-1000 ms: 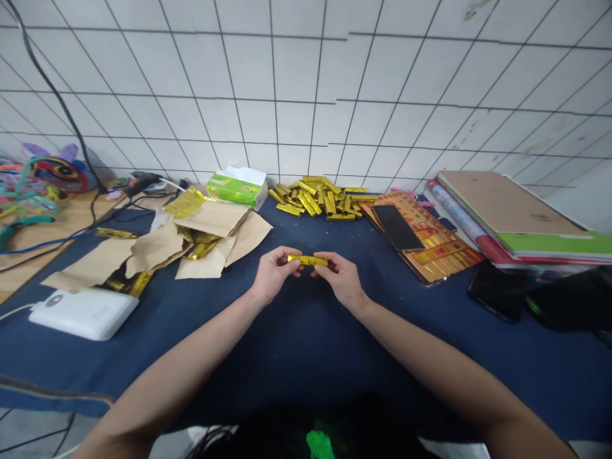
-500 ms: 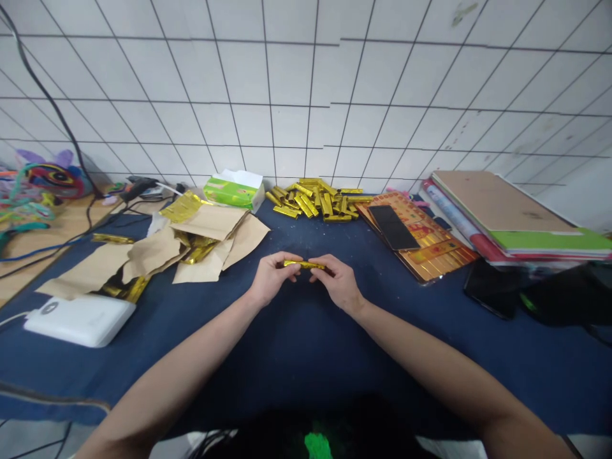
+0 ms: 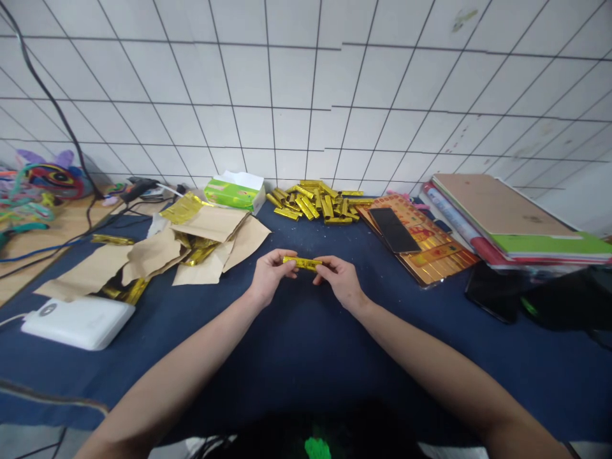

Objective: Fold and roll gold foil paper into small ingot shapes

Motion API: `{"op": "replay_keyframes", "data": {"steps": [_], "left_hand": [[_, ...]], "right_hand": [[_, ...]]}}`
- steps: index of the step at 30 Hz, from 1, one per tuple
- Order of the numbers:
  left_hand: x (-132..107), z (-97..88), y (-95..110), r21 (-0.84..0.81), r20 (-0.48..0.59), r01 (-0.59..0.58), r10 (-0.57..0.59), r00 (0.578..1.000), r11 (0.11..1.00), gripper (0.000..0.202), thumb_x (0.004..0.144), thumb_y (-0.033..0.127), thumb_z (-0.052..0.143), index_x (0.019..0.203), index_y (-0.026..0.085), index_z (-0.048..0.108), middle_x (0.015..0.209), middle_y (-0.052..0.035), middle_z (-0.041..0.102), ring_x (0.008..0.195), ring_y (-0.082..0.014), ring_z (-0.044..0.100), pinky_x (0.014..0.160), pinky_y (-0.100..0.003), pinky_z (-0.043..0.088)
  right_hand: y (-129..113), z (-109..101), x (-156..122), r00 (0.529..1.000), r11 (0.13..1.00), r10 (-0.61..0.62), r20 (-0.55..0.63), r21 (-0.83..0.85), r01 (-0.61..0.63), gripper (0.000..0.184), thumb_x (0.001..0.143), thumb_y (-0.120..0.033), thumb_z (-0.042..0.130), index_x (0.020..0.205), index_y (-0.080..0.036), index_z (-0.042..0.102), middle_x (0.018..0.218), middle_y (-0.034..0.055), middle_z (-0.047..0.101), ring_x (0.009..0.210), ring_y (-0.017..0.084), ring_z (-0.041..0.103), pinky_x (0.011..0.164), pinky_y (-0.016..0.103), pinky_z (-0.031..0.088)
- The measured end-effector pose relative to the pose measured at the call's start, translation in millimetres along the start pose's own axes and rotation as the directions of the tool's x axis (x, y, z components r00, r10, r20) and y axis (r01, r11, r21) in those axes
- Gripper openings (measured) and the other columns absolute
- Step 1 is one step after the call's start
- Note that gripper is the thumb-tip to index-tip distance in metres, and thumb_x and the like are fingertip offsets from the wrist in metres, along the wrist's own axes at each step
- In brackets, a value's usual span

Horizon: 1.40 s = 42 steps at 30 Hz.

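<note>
Your left hand and right hand pinch opposite ends of a folded gold foil strip over the middle of the counter, probably to keep its creases straight. On the far side, similar strips sit heaped near the tiled wall, likely leaving you room. Compared with half a second ago, the strip shows more of its broad face.

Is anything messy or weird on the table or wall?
On the left, brown papers lie in an untidy heap, with gold foil poking out. A brownish smudge marks the wall, upper right. The held gold strip shows no obvious damage.
</note>
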<state>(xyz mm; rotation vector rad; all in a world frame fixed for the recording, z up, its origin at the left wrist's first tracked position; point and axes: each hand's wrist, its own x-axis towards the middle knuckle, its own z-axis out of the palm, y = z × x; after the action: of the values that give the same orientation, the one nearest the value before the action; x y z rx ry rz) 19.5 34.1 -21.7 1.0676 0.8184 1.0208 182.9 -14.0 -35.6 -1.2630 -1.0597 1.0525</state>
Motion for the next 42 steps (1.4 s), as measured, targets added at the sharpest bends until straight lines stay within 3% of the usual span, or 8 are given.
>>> {"op": "replay_keyframes", "data": {"steps": [6,11,18,21,24,27,31,42], "left_hand": [[6.3,-0.7,-5.8,-0.091,-0.093,-0.012,0.004,0.996,0.996,0.034,0.059,0.027,0.074,0.086,0.011,0.059,0.064,0.0017,0.062,0.057,-0.0090,0.061,0.057,-0.022,0.052],[5.2,3.7,-9.4,-0.056,-0.050,-0.005,0.003,0.999,0.998,0.032,0.059,0.025,0.074,0.084,0.011,0.060,0.065,0.0003,0.063,0.058,-0.0104,0.062,0.059,-0.024,0.052],[6.9,4.8,-13.6,-0.005,-0.042,-0.027,0.027,0.999,1.000,0.058,0.061,0.023,0.071,0.115,0.015,0.051,0.088,-0.0033,0.059,0.068,-0.0125,0.063,0.065,-0.028,0.053],[7.5,3.3,-16.1,0.143,-0.043,-0.142,0.149,0.988,0.980,0.070,0.061,0.021,0.072,0.126,0.022,0.045,0.106,-0.0065,0.054,0.074,-0.0124,0.061,0.068,-0.029,0.052],[6.5,1.8,-16.6,0.311,0.001,-0.259,0.272,0.962,0.915,0.055,0.064,0.021,0.070,0.117,0.022,0.055,0.106,-0.0066,0.056,0.086,-0.0162,0.059,0.071,-0.027,0.050],[4.6,2.0,-13.9,0.334,0.021,-0.220,0.226,0.974,0.916,0.030,0.071,0.025,0.064,0.100,0.018,0.065,0.091,-0.0050,0.061,0.071,-0.0138,0.058,0.064,-0.026,0.049],[0.8,4.5,-7.9,0.351,-0.008,-0.201,0.217,0.976,0.915,0.028,0.070,0.025,0.064,0.097,0.018,0.067,0.086,-0.0036,0.065,0.070,-0.0141,0.058,0.066,-0.026,0.046],[-10.2,12.0,-1.8,0.379,0.091,-0.240,0.222,0.971,0.894,0.021,0.074,0.026,0.061,0.093,0.017,0.066,0.089,-0.0041,0.068,0.080,-0.0160,0.061,0.074,-0.026,0.045]], "right_hand": [[-7.5,-3.5,8.5,0.994,0.981,0.102,-0.047,0.170,-0.093,0.040,0.067,-0.038,0.066,0.100,-0.018,0.057,0.072,-0.0011,0.063,0.049,0.013,0.062,0.052,0.029,0.049],[-9.0,-2.6,11.2,0.987,0.980,0.150,0.053,0.123,-0.156,0.037,0.066,-0.037,0.068,0.095,-0.015,0.060,0.057,-0.0015,0.062,0.049,0.015,0.062,0.051,0.028,0.048],[-16.7,-10.8,31.3,0.985,0.947,0.171,0.020,0.272,-0.170,0.031,0.058,-0.032,0.074,0.081,-0.016,0.062,0.059,-0.0005,0.065,0.049,0.013,0.061,0.052,0.028,0.050],[-22.3,-9.6,34.0,0.976,0.950,0.205,0.072,0.226,-0.216,0.031,0.061,-0.035,0.072,0.083,-0.016,0.062,0.059,0.0009,0.065,0.042,0.011,0.057,0.044,0.025,0.047],[-23.0,-3.4,27.9,0.974,0.967,0.187,0.131,0.147,-0.206,0.030,0.065,-0.037,0.069,0.084,-0.015,0.062,0.057,-0.0006,0.063,0.039,0.010,0.054,0.041,0.024,0.044],[-21.8,1.2,19.7,0.979,0.978,0.092,0.182,0.170,-0.124,0.033,0.065,-0.032,0.071,0.093,-0.018,0.061,0.065,-0.0026,0.063,0.046,0.011,0.058,0.049,0.026,0.047],[-21.0,0.6,15.0,0.987,0.990,-0.008,0.161,0.143,-0.016,0.032,0.065,-0.027,0.071,0.094,-0.019,0.062,0.069,-0.0034,0.062,0.051,0.011,0.059,0.055,0.028,0.047],[-22.3,3.6,5.7,0.990,0.995,-0.071,0.123,-0.058,0.078,0.029,0.069,-0.033,0.067,0.094,-0.020,0.060,0.073,-0.0012,0.060,0.057,0.011,0.057,0.058,0.029,0.049]]}}
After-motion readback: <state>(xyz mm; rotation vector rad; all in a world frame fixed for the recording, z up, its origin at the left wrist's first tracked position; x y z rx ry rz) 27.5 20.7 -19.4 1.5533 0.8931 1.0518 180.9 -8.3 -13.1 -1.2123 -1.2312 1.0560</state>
